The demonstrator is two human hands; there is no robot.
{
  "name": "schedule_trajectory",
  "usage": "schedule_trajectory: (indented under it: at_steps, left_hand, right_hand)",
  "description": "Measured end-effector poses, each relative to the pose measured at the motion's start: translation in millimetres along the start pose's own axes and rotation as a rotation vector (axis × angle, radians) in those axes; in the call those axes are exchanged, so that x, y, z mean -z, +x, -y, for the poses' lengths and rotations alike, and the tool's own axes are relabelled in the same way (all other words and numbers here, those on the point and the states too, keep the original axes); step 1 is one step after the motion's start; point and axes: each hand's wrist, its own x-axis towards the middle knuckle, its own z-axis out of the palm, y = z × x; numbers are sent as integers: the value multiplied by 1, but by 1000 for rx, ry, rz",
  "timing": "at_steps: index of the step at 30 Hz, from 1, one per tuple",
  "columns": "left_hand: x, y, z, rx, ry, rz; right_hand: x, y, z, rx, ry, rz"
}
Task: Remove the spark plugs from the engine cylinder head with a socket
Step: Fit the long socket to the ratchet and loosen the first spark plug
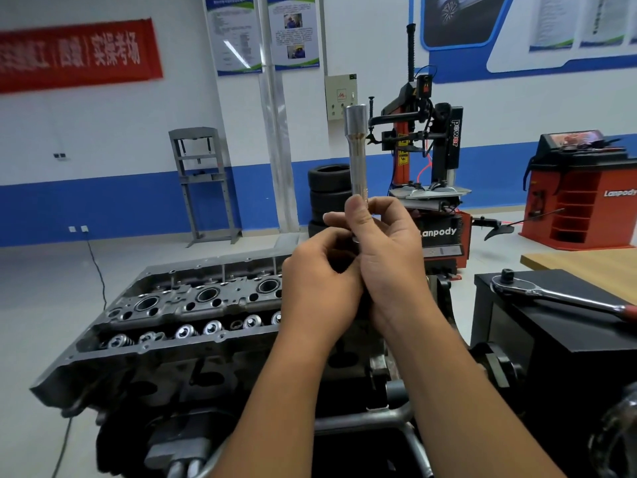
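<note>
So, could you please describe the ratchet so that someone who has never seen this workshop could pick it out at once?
Start at the grey cylinder head in the middle and look right, past both hands, to the black box in front of the wooden table. The ratchet lies flat on the box's top. It is the only loose tool there: a long chrome bar with a round head, a black knob and a red grip.

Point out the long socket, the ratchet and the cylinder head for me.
long socket (357, 146): head view, upper shaft above the hands
ratchet (512, 286): head view, round head end
cylinder head (179, 307): head view, top face by the plug wells
</note>
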Motion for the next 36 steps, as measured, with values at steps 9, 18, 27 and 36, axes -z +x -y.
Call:
schedule_trajectory:
  at_steps: [9,18,27,36]
  left_hand:
    - [1,-1,-7,75,-76,48]
    - [1,0,-7,47,-95,111]
    - [1,0,-6,47,-70,71]
    - [2,0,-4,58,-56,52]
  right_hand:
    - [1,3,0,-26,12,-11]
    - [3,4,0,-40,7,-18]
    - [4,5,-4,-11,-34,-26]
    - [5,4,-4,5,-19,-9]
